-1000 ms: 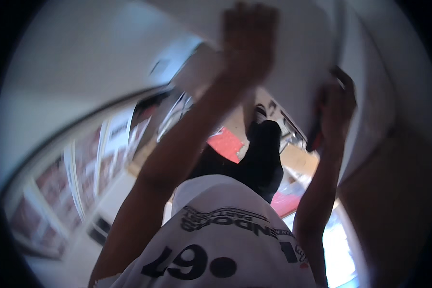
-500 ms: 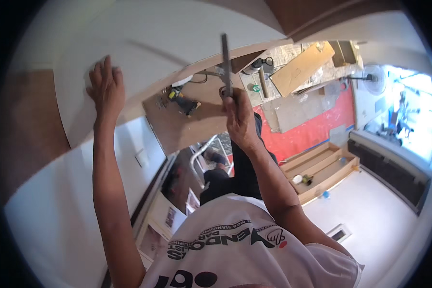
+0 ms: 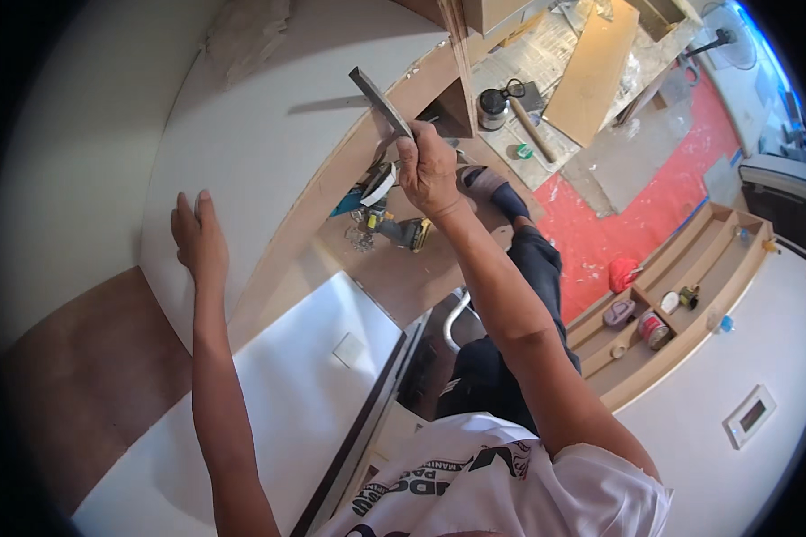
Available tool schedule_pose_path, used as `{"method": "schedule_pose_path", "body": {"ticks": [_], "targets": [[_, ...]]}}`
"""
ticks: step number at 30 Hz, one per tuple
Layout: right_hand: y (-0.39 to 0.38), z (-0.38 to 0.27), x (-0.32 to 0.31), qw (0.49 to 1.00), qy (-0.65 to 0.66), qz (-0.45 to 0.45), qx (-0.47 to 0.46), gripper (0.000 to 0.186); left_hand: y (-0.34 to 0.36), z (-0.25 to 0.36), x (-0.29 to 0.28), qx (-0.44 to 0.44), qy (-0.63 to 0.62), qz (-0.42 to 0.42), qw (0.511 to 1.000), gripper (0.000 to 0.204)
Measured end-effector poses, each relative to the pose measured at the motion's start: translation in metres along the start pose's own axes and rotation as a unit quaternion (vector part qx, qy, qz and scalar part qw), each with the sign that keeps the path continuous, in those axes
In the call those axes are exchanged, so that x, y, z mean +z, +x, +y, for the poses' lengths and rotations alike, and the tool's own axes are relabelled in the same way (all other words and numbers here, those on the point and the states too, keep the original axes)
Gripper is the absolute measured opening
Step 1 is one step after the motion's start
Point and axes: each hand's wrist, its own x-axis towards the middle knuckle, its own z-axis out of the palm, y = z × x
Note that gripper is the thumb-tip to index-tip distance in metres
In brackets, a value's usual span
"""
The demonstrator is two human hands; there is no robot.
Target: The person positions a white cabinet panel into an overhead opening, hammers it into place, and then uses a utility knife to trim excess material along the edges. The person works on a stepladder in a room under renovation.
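My left hand (image 3: pixel 201 240) rests with its fingers stretched out on a large white panel (image 3: pixel 269 170), near the panel's left end. My right hand (image 3: pixel 428 170) is wrapped round the lower end of a flat grey metal file (image 3: pixel 378 100). The file slants up to the left above the panel's bare brown edge (image 3: pixel 327 183), and its shadow falls on the white face. Whether it touches the edge I cannot tell. Below the right hand, a yellow-and-black cordless drill (image 3: pixel 398 231) lies on a brown board (image 3: pixel 358 268).
A dark jar (image 3: pixel 492 107), a rolled stick (image 3: pixel 533 130) and a loose wooden board (image 3: pixel 591 72) lie at the upper right. A red floor sheet (image 3: pixel 591 237) spreads below them. The compartmented wooden frame (image 3: pixel 681 273) holds cans and small items. My foot (image 3: pixel 488 185) stands on the brown board.
The view has shifted and turned, showing more of the panel and the wooden frame. The file has tipped from near upright to a leftward slant. My left hand stays on the panel.
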Motion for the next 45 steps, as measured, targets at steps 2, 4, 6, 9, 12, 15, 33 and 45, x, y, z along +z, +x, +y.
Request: {"method": "schedule_pose_path", "body": {"ticks": [2,4,6,9,12,15,33,45], "targets": [[0.011,0.008,0.009,0.998,-0.002,0.04,-0.05,0.014,0.001,-0.006,-0.002,0.037,-0.006,0.003,0.999,0.079],[0.004,0.021,0.013,0.994,-0.028,0.095,0.04,0.015,0.0,-0.004,-0.002,0.042,-0.038,0.017,0.998,0.078],[-0.01,0.033,0.01,0.979,-0.008,0.119,0.164,0.016,-0.002,-0.005,0.001,0.034,-0.062,0.017,0.997,0.077],[-0.05,0.019,-0.005,0.981,0.003,0.085,0.173,0.017,-0.002,-0.015,0.002,0.017,-0.082,0.016,0.996,0.074],[-0.074,-0.024,-0.004,0.976,0.09,0.07,0.185,0.025,0.001,-0.017,0.004,0.055,-0.124,0.037,0.99,0.065],[-0.07,-0.07,-0.004,0.912,0.238,0.115,0.315,0.021,-0.011,-0.004,-0.002,0.171,-0.166,0.064,0.969,0.048],[-0.207,-0.041,-0.213,0.862,-0.013,-0.043,0.504,0.034,-0.053,0.278,-0.002,0.452,0.012,0.109,0.885,0.03],[-0.155,-0.104,-0.224,0.825,0.146,-0.009,0.545,0.033,-0.039,0.26,-0.014,0.474,-0.078,0.064,0.875,0.031]]}}
